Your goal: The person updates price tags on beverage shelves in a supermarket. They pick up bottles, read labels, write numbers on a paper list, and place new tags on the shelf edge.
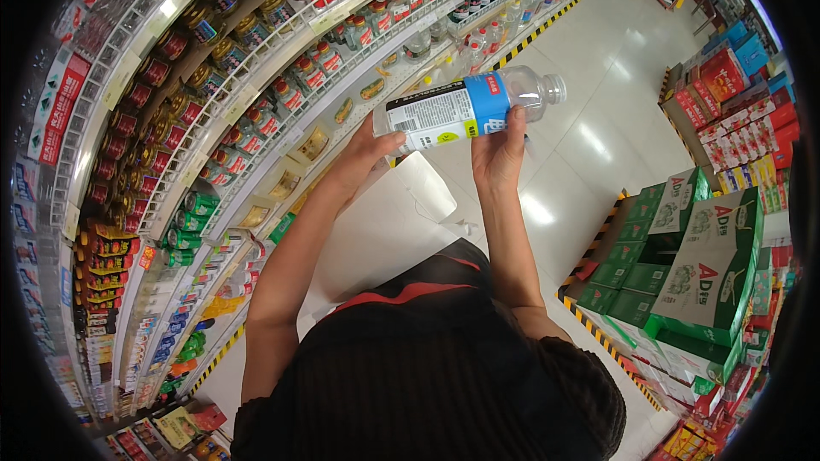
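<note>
A clear plastic drink bottle (458,109) lies almost level in front of me, held up over the aisle. Its wrap label is blue, black and white and bears writing and a printed code. My left hand (368,157) grips the base end, thumb across the lower side. Around the shoulder end is my right hand (503,153), with its thumb up against the blue part of the label. The pale neck (555,88) points right; whether a cap is on it, I cannot tell. Below the bottle is a white, flat-sided object (378,237) with a rounded white part (426,186).
Curved by the lens, store shelves (256,99) with wire fronts run along the left, holding jars, small bottles and green cans (186,237). Stacked green and white drink cartons (692,269) stand at right behind striped floor tape (602,333). Tiled floor (576,160) runs between.
</note>
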{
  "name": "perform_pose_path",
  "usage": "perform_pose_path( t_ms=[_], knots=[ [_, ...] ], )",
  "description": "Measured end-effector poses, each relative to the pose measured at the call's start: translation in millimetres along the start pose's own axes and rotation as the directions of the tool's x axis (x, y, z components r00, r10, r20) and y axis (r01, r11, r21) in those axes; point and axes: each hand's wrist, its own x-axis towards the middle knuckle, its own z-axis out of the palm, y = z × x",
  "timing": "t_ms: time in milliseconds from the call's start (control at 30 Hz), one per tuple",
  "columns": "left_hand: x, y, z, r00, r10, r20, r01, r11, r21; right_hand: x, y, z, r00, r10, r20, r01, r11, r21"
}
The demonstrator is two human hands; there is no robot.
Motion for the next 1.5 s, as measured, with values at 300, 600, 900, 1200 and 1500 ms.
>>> perform_pose_path(
  t_ms=[300,600,900,1200,1500],
  knots=[
    [9,-27,-3,0.996,0.077,-0.052,-0.085,0.979,-0.187,11,5,-13,0.999,0.041,0.016,-0.041,0.999,0.030],
    [1,-18,-24,0.998,0.027,-0.061,-0.045,0.943,-0.331,46,1,62,0.953,-0.030,0.301,0.121,0.949,-0.290],
    [-35,53,-22,0.878,0.405,-0.257,-0.457,0.869,-0.191,36,25,158,0.638,0.323,0.699,-0.023,0.915,-0.402],
    [-81,78,-108,0.867,0.460,-0.192,-0.471,0.882,-0.011,109,-10,420,0.360,-0.058,0.931,0.460,0.880,-0.123],
    [-81,50,-184,0.820,0.478,-0.316,-0.505,0.863,-0.003,119,-75,728,0.116,-0.645,0.755,0.746,0.558,0.362]
  ],
)
